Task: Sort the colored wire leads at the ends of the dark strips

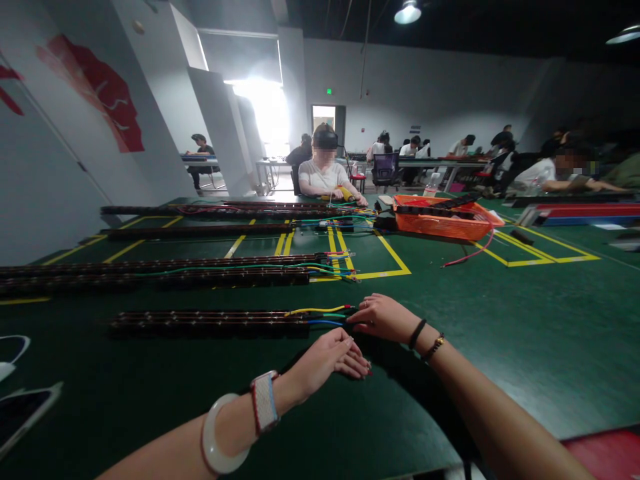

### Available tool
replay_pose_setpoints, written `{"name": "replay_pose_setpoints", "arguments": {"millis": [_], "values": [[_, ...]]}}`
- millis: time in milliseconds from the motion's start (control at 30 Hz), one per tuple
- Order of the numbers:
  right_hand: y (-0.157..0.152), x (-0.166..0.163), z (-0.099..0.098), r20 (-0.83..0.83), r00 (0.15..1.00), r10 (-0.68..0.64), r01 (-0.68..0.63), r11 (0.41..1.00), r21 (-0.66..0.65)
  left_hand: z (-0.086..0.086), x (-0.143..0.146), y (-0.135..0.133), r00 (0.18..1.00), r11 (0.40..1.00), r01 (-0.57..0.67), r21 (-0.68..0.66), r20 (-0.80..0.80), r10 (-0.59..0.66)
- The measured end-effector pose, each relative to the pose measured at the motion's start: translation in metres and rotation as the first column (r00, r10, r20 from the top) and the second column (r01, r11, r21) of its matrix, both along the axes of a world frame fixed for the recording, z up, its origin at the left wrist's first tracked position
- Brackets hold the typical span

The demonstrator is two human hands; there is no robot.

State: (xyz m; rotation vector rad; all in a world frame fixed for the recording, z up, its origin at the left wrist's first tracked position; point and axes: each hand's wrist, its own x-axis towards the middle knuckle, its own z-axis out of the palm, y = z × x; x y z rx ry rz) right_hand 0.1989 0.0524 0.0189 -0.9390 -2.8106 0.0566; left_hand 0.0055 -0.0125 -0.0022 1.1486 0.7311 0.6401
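Note:
A dark slotted strip bundle (210, 323) lies lengthwise in front of me, with yellow, green and blue wires coming out of its right end. At the tips of those wires, my right hand (387, 318) is closed, its fingers pressed around the ends of the green and blue wires (326, 323). The yellow wire (320, 309) has a red end piece beside my fingers. Just below and nearer to me, my left hand (333, 353) has its fingers curled together under the thumb. Something small and red shows at its fingertips, too small to name.
More strip bundles (250, 272) with coloured wires lie farther back on the green table (475, 347). An orange basket (445, 223) holds dark parts at the back right. A person (325, 173) sits opposite, hands on a yellow tool. A phone-like device (27, 413) lies at left.

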Motion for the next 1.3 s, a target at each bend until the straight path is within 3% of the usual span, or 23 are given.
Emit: {"name": "replay_pose_setpoints", "arguments": {"millis": [100, 233, 367, 667, 800, 967, 1033, 1100, 1167, 1233, 1300], "values": [[0.002, 0.001, 0.000, -0.127, 0.991, -0.032, 0.026, 0.998, -0.051, 0.000, 0.000, 0.000, 1.000, 1.000, 0.002, -0.009, -0.014, -0.002], [0.005, 0.000, -0.002, -0.332, 0.925, -0.186, 0.168, 0.982, -0.082, 0.003, 0.000, 0.000, 1.000, 1.000, 0.011, -0.015, -0.016, -0.012], [0.004, -0.005, -0.005, -0.405, 0.876, -0.263, 0.226, 0.964, -0.139, 0.007, 0.001, -0.001, 0.999, 0.999, 0.027, -0.023, -0.033, -0.028], [-0.005, -0.023, -0.017, -0.304, 0.944, -0.126, 0.111, 0.992, -0.065, 0.015, 0.001, -0.006, 0.983, 0.986, 0.139, 0.094, -0.129, -0.127], [-0.005, -0.036, -0.023, -0.274, 0.951, -0.141, 0.142, 0.990, -0.018, 0.017, 0.002, -0.009, 0.982, 0.979, 0.155, 0.132, -0.132, -0.137], [-0.007, -0.049, -0.023, -0.212, 0.961, -0.176, 0.190, 0.981, 0.048, 0.025, -0.006, -0.016, 0.965, 0.960, 0.163, 0.226, -0.237, -0.108], [-0.006, -0.051, -0.021, -0.191, 0.965, -0.179, 0.194, 0.979, 0.061, 0.031, -0.020, -0.020, 0.938, 0.945, 0.129, 0.299, -0.345, -0.019], [-0.004, -0.052, -0.019, -0.177, 0.966, -0.191, 0.204, 0.977, 0.060, 0.035, -0.043, -0.023, 0.879, 0.899, 0.027, 0.438, -0.438, 0.187], [0.002, -0.052, -0.016, -0.162, 0.967, -0.199, 0.208, 0.977, 0.044, 0.036, -0.074, -0.023, 0.750, 0.782, -0.107, 0.613, -0.467, 0.469], [0.012, -0.051, -0.012, -0.152, 0.966, -0.208, 0.214, 0.977, 0.022, 0.032, -0.111, -0.020, 0.561, 0.616, -0.252, 0.746, -0.406, 0.721], [0.023, -0.051, -0.008, -0.145, 0.962, -0.231, 0.235, 0.972, 0.009, 0.026, -0.148, -0.014, 0.316, 0.473, -0.334, 0.815, -0.376, 0.871]]}}
